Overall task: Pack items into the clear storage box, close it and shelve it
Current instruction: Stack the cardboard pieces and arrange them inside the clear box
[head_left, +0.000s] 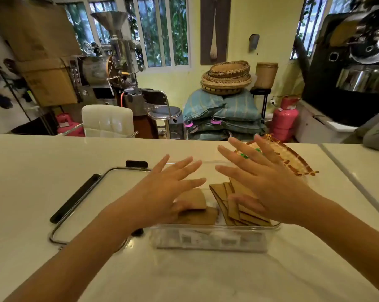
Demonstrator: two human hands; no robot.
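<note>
Brown paper sleeves (234, 203) already in clear box (212, 236). Both hands, left (162, 192) and right (267, 188), spread wide, holding nothing. Better to flatten stacks before fetching lid (82, 199).

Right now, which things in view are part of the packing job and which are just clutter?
Part of the job:
- clear storage box, open
- brown cardboard pieces inside it
- box lid, lying on the counter left of the box
- left hand and right hand, both open above the box, holding nothing

Lying about:
- woven tray behind the right hand
- white chair
- stacked baskets
- pink gas cylinder
</note>
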